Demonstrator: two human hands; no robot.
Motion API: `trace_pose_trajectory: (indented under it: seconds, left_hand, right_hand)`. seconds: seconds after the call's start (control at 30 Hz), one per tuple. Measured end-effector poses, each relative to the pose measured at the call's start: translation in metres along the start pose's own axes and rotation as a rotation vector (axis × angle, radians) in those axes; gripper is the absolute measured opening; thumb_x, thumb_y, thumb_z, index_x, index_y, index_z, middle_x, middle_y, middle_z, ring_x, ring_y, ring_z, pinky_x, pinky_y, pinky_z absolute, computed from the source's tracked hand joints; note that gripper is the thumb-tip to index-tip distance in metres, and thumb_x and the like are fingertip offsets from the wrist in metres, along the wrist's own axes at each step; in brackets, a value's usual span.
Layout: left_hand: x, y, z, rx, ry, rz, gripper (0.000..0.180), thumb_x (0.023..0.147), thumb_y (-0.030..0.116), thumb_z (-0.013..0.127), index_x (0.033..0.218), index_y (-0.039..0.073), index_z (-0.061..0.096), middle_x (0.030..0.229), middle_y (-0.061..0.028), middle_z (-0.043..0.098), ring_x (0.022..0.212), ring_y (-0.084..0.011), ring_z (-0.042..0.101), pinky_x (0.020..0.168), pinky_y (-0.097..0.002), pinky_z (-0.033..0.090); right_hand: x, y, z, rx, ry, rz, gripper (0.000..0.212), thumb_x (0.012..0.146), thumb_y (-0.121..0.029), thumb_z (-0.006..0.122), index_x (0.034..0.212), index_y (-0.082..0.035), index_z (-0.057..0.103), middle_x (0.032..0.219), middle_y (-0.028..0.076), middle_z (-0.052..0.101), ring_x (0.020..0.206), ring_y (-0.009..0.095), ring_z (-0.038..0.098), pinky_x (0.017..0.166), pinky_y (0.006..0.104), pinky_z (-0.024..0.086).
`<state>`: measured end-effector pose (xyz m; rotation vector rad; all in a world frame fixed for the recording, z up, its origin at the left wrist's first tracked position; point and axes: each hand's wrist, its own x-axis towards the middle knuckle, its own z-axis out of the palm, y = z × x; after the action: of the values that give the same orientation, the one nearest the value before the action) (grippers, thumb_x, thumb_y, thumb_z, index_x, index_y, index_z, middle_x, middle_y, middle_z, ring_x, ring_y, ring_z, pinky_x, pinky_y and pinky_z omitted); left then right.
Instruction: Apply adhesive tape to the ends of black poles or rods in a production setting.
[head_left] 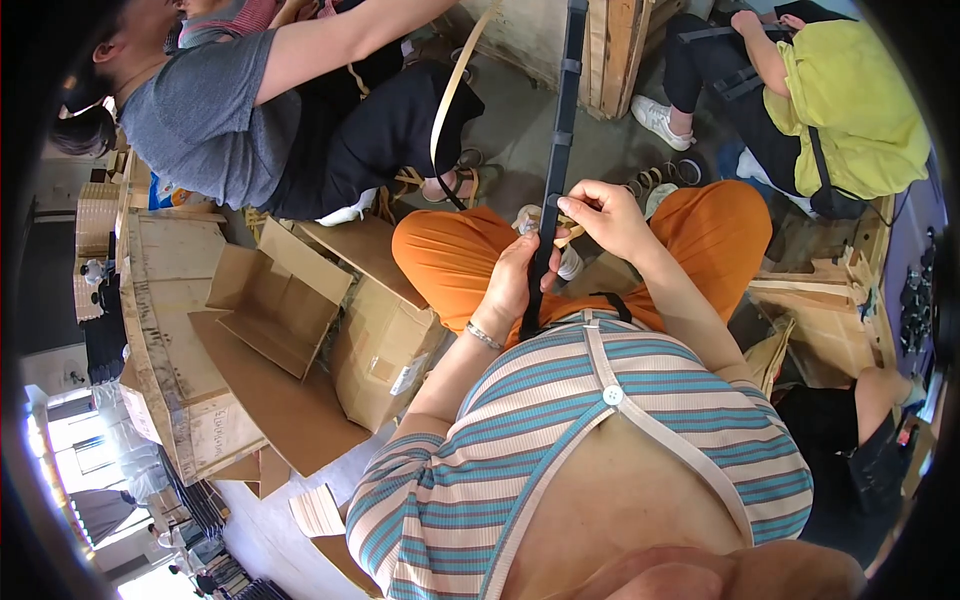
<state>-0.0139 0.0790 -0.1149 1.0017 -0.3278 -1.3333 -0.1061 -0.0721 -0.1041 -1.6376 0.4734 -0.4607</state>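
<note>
A long black strip (pixel 562 130), narrow and flat with bands across it, stands between my knees and runs from my lap up past the far edge of the view. My left hand (pixel 514 276) is closed round its lower part. My right hand (pixel 612 222) is at the strip's right side, thumb and finger pinched together against its edge. Whatever is between those fingertips is too small to make out. Below the right fingers a short yellowish piece (pixel 570 237) shows, partly hidden by the hand.
Open cardboard boxes (pixel 285 300) lie to my left beside a wooden crate (pixel 180 300). A co-worker in grey (pixel 215 125) sits at far left, with a pale yellow band (pixel 446 100) nearby. Another in a yellow top (pixel 850 100) sits at far right. A wooden crate (pixel 606 60) stands ahead.
</note>
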Motion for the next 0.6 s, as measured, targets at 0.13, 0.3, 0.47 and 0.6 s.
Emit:
trace_pose_trajectory:
  seconds: [0.13, 0.3, 0.47, 0.6]
  left_hand:
    - [0.001, 0.0, 0.001, -0.008, 0.019, 0.0, 0.041, 0.097, 0.028, 0.024, 0.112, -0.001, 0.049, 0.069, -0.0015, 0.052, 0.05, -0.0088, 0.04, 0.047, -0.02, 0.033]
    - [0.0, 0.002, 0.001, 0.003, 0.022, -0.005, 0.041, 0.097, 0.028, 0.024, 0.112, -0.001, 0.049, 0.069, -0.0016, 0.052, 0.05, -0.0088, 0.04, 0.047, -0.0199, 0.033]
    - [0.001, 0.0, 0.001, 0.002, 0.023, -0.004, 0.041, 0.097, 0.028, 0.024, 0.111, -0.001, 0.049, 0.068, -0.002, 0.051, 0.05, -0.0088, 0.04, 0.048, -0.02, 0.033]
    - [0.001, -0.001, 0.001, 0.002, 0.017, -0.004, 0.04, 0.097, 0.028, 0.024, 0.111, -0.001, 0.049, 0.068, -0.0023, 0.051, 0.05, -0.0091, 0.04, 0.048, -0.0202, 0.033]
  right_hand:
    - [0.0, 0.003, -0.001, 0.01, -0.015, 0.012, 0.017, 0.084, -0.016, 0.062, 0.078, 0.0, 0.062, 0.059, 0.001, 0.056, 0.052, 0.005, 0.047, 0.047, 0.0218, 0.037]
    - [0.0, -0.006, 0.0, -0.017, -0.06, 0.083, 0.016, 0.086, -0.013, 0.06, 0.076, 0.0, 0.058, 0.064, -0.002, 0.056, 0.059, 0.002, 0.048, 0.052, 0.0194, 0.039]
    - [0.0, -0.004, 0.001, -0.038, -0.066, 0.092, 0.016, 0.086, -0.013, 0.059, 0.076, 0.0, 0.058, 0.065, 0.0, 0.057, 0.062, 0.004, 0.054, 0.054, 0.0195, 0.043]
    - [0.0, 0.004, 0.001, -0.034, -0.065, 0.071, 0.017, 0.086, -0.012, 0.059, 0.076, 0.001, 0.058, 0.066, 0.001, 0.058, 0.062, 0.006, 0.056, 0.054, 0.0196, 0.044]
